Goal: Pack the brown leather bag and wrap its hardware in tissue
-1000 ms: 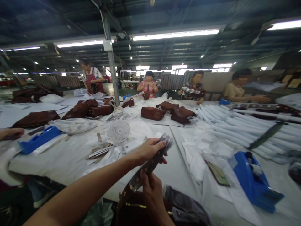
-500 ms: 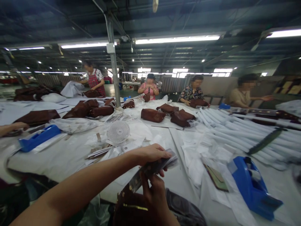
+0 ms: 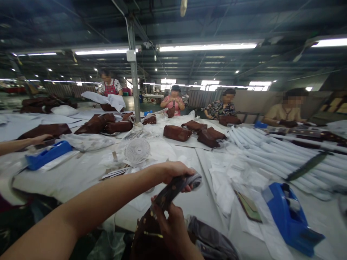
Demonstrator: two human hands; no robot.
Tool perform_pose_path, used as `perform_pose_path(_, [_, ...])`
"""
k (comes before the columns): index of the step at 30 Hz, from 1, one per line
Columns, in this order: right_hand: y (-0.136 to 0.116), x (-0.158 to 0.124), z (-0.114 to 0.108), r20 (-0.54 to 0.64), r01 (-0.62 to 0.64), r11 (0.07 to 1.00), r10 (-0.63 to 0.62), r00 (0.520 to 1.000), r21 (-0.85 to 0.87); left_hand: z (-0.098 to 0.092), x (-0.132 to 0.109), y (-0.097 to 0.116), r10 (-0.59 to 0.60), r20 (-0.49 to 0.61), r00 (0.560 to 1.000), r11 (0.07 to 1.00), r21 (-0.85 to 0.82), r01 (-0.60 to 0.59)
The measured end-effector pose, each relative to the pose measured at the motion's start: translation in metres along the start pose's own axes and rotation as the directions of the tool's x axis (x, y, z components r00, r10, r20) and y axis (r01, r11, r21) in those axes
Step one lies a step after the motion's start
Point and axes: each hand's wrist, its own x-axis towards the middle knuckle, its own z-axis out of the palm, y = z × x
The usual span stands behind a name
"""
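My left hand [image 3: 175,173] reaches out over the white-covered table [image 3: 81,173] and is closed round the far end of a dark studded strap [image 3: 169,189] wrapped in clear plastic. My right hand [image 3: 169,225] is below it, fingers closed on the lower part of the same strap where it joins a brown leather bag [image 3: 148,238] at the table's near edge. The bag is partly hidden by my right hand and wrist.
A blue tape dispenser [image 3: 290,216] sits at the right, another [image 3: 47,154] at the left by a co-worker's hand [image 3: 40,138]. A small white fan [image 3: 137,151], brown bags [image 3: 176,132], white paper rolls [image 3: 271,151] and several seated workers lie beyond.
My left hand has come lower and curled tighter round the strap's end, which now bends down. My right hand has slid slightly up the strap. The view has tilted a little.
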Motion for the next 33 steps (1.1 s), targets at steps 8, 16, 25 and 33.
perform_pose_path(8, [0.041, -0.031, -0.121, -0.243, -0.190, 0.895, 0.095, 0.965, -0.405, -0.008, -0.011, -0.045, 0.220, 0.024, 0.975, 0.969, 0.106, -0.222])
perform_pose_path(16, [0.038, -0.045, -0.114, 0.073, -0.172, 0.682, 0.315, 0.946, -0.710, 0.015, -0.029, -0.061, 0.307, 0.087, 0.948, 0.897, 0.308, -0.318])
perform_pose_path(25, [0.049, -0.024, -0.106, 0.179, -0.074, 0.626, 0.331, 0.926, -0.776, -0.006, -0.024, -0.078, 0.249, -0.101, 0.963, 0.946, 0.237, -0.220])
perform_pose_path(33, [0.037, -0.057, -0.147, -0.483, -0.210, 0.923, 0.351, 0.802, 0.323, 0.015, -0.005, -0.101, 0.123, -0.025, 0.992, 0.982, 0.149, -0.118])
